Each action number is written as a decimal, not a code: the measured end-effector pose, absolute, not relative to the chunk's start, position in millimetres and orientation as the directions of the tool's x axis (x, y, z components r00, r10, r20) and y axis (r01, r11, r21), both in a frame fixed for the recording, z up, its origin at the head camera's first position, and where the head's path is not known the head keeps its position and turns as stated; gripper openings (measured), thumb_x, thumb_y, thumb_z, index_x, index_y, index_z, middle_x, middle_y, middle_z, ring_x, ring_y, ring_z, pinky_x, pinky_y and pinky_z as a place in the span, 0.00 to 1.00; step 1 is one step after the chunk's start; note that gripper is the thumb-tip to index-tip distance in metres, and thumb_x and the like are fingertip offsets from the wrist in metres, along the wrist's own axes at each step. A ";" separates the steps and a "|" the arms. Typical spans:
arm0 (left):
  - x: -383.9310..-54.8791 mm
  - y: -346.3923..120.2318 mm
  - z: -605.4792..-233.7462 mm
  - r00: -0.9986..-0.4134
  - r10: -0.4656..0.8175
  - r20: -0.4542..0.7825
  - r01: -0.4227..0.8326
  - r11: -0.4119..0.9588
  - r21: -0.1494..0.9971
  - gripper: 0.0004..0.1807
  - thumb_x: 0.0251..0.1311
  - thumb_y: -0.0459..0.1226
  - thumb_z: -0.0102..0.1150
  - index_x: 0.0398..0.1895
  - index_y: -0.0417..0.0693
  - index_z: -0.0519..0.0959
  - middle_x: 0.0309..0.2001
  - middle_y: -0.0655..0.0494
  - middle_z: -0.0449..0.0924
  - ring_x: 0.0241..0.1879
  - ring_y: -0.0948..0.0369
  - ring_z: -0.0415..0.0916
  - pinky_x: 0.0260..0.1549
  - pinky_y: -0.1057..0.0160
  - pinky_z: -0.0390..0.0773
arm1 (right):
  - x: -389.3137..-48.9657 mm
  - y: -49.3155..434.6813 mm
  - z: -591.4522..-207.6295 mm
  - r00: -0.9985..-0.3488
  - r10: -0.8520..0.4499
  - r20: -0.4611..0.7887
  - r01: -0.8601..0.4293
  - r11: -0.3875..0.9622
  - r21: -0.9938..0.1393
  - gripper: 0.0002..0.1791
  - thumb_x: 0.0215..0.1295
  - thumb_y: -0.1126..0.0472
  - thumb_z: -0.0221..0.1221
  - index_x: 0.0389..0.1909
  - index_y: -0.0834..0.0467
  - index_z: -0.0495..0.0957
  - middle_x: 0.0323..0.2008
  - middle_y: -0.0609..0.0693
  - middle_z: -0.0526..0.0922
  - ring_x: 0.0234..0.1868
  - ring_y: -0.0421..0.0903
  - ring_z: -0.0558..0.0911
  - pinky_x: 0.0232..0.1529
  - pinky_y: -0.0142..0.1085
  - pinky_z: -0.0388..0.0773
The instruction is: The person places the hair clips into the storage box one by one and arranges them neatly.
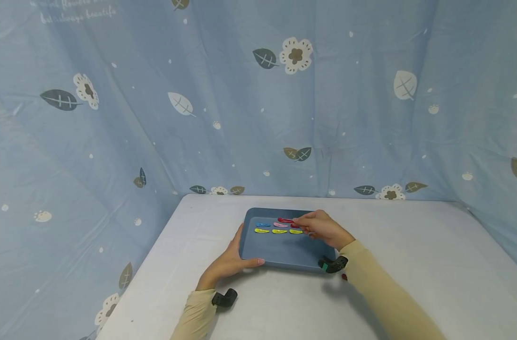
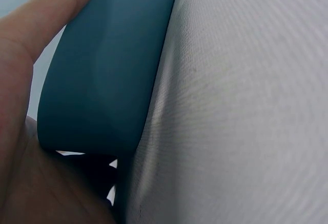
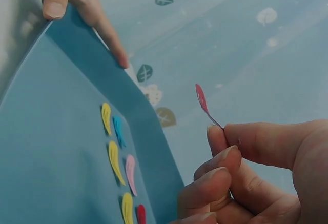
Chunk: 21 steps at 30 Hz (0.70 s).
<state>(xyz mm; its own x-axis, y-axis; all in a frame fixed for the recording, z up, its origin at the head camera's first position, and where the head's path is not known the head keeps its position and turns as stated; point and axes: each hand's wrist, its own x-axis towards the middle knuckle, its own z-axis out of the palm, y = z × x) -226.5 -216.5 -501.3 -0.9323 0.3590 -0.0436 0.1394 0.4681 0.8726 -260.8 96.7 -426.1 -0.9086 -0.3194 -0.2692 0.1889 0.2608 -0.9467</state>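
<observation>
In my right hand [image 1: 324, 229], thumb and index finger pinch a red snap hair clip [image 3: 201, 98] by one end, holding it above the far part of a blue-grey tray [image 1: 284, 252]. Three yellow hair clips [image 1: 280, 232] lie in a row in the tray. Behind them lie a blue hair clip [image 1: 263, 225], a pink hair clip [image 1: 280, 225] and another red hair clip [image 3: 141, 215], partly hidden by the right hand in the head view. My left hand [image 1: 230, 259] grips the tray's near left corner, thumb on the front rim and fingers along the left side.
The tray stands on a white-covered table [image 1: 411, 250]. A small dark red thing [image 1: 344, 277] shows on the table beside the right forearm, mostly hidden. A blue patterned curtain [image 1: 241, 94] hangs behind and along the sides.
</observation>
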 end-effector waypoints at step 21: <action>-222.3 -217.2 -499.7 -0.940 0.332 -0.080 0.101 0.495 0.863 0.76 0.47 0.60 0.79 0.85 0.52 0.31 0.86 0.50 0.37 0.84 0.46 0.41 0.77 0.33 0.51 | -272.1 60.0 -442.1 -0.899 -0.350 -0.264 0.178 0.260 -0.949 0.20 0.73 0.56 0.62 0.53 0.70 0.83 0.17 0.44 0.68 0.22 0.41 0.64 0.26 0.33 0.61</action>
